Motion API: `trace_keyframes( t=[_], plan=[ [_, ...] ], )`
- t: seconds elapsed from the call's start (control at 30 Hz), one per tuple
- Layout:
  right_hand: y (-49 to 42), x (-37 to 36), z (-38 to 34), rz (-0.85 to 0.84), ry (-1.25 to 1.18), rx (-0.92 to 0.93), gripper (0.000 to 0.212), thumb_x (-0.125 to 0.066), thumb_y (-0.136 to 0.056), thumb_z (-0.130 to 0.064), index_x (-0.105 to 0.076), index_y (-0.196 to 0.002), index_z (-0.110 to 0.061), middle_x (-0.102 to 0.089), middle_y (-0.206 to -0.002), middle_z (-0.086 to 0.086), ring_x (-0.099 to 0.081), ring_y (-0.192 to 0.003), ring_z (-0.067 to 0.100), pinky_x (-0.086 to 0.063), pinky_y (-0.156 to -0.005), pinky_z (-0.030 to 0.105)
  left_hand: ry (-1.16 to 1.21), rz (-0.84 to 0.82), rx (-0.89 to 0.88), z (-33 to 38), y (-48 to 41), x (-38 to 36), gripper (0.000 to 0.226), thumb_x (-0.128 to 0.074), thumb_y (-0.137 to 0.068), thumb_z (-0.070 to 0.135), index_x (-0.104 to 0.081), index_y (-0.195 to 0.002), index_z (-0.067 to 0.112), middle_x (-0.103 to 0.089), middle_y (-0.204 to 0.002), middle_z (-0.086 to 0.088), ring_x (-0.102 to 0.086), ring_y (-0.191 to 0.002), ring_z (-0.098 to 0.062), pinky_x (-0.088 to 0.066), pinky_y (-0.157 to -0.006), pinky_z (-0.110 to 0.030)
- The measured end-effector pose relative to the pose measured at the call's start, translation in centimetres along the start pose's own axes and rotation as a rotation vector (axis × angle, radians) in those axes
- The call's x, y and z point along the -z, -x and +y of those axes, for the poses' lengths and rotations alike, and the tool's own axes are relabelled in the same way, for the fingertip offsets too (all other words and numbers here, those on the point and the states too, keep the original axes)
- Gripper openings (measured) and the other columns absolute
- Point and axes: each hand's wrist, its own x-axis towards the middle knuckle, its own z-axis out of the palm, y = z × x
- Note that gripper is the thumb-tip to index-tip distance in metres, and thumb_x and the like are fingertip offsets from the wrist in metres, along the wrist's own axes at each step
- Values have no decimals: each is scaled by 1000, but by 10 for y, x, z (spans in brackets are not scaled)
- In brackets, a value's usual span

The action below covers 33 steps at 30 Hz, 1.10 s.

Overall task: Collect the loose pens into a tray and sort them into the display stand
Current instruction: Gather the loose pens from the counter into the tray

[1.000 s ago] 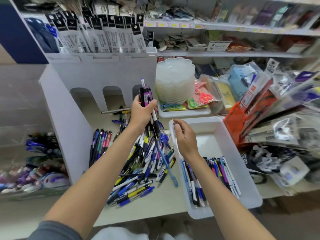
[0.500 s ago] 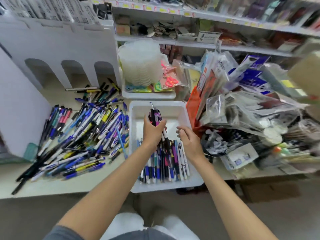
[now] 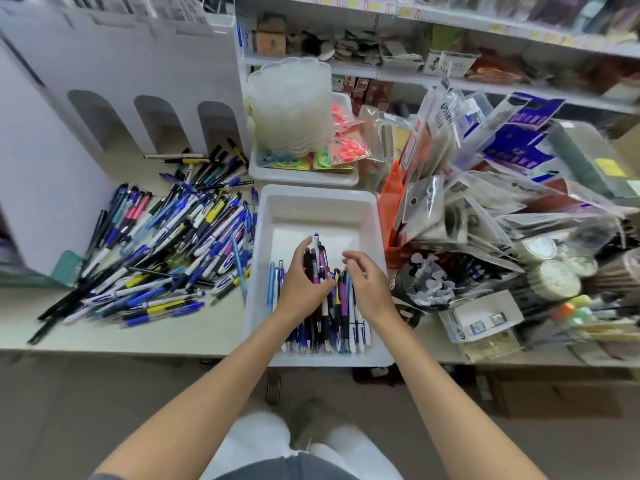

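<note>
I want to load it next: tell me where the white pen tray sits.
In the head view, the white tray sits centre at the counter edge, right of the loose pen pile, left of the packaged goods.

We find no word or number that we can read with certainty. At one o'clock in the view, a clear hanging packet (image 3: pixel 446 116) carries a vertical line of dark capital letters, too blurred to spell out. Above it, at one o'clock, a white card (image 3: pixel 450 63) bears dark print that is also illegible. Yellow price tags (image 3: pixel 495 27) line the shelf edge (image 3: pixel 450 16) toward twelve and one o'clock, and their figures are smeared. The purple packets (image 3: pixel 519 147) at two o'clock show pale lettering that we cannot make out. On the bench (image 3: pixel 214 334) at nine o'clock, the pens (image 3: pixel 207 237) have printed barrels, and that print is too small to read.
</note>
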Motion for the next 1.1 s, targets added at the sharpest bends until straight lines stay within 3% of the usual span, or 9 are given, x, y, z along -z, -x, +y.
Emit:
trace_keyframes(
  t=[0.1, 0.23, 0.37, 0.5, 0.6, 0.7, 0.93, 1.03, 1.1],
  plan=[
    [-9, -9, -4, -22, -43, 22, 29, -41, -105, -25, -55, -130, -25, -57, -133, -8, -51, -126, 9, -40, -109, 33, -223, -19, -21, -9, 2, 3, 71, -76, -69, 34, -45, -133, 37, -56, -124, 6, -52, -117, -16, -46, -102, -39],
    [-21, -23, -11, -58, -123, -12, 36, -36, -106, -22, -50, -139, -22, -53, -140, -3, -47, -129, 8, -34, -109, 25, -497, -33, -112, -14, 0, 10, 79, -78, -75, 52, -46, -141, 22, -43, -147, 2, -28, -144, -21, -20, -119, -38],
    [-23, -29, -8, -130, -25, -38, 33, -39, -105, -21, -61, -129, -14, -61, -130, 0, -52, -122, 10, -38, -108, 29, -495, -214, -49, -25, -3, 22, 91, -48, -88, 58, -7, -160, 20, -2, -167, 4, 12, -152, -9, 9, -122, -37],
    [-18, -26, 3, -81, 155, 57, 24, -49, -100, -19, -68, -115, -16, -65, -116, -4, -52, -116, 10, -40, -104, 31, -569, -208, -37, -38, 3, 27, 64, -22, -107, 42, 5, -159, 18, 9, -167, 3, 19, -150, -8, 16, -118, -30],
    [-12, -24, 14, -35, 259, 128, 30, -51, -99, -15, -61, -128, -16, -57, -134, -1, -42, -130, 11, -29, -112, 27, -564, -173, -76, -45, 7, 24, 65, -21, -107, 45, 9, -158, 18, 8, -166, 5, 16, -151, -8, 15, -120, -31],
    [-3, -22, 25, -19, 200, 45, 38, -46, -102, -16, -50, -139, -20, -36, -153, -3, -24, -144, 10, -18, -120, 29, -497, -169, -117, -44, 1, 18, 65, -26, -108, 42, 11, -158, 23, 8, -165, 10, 12, -151, -5, 11, -123, -37],
    [-2, -17, 30, -107, 164, 24, 52, -37, -106, -20, -23, -155, -24, -18, -162, -10, -7, -149, 4, -7, -124, 34, -447, -159, -178, -40, -13, 12, 71, -27, -90, 31, -9, -158, 32, -10, -166, 10, 4, -152, -4, 7, -123, -42],
    [-6, -21, 28, -94, 189, 62, 53, -34, -106, -18, -16, -155, -29, -23, -160, -11, -5, -150, 5, 1, -123, 34, -388, -92, -178, -39, -13, 8, 63, -29, -89, 30, -37, -151, 26, -30, -161, 5, -7, -151, -5, 1, -123, -40],
    [-7, -26, 27, -79, 148, 96, 51, -34, -106, -15, -22, -153, -29, -41, -150, -12, -15, -147, 3, 1, -123, 33, -345, -46, -199, -40, -11, 6, 51, -30, -93, 40, -58, -132, 24, -45, -152, 5, -19, -149, -9, -6, -122, -41]
  ],
)
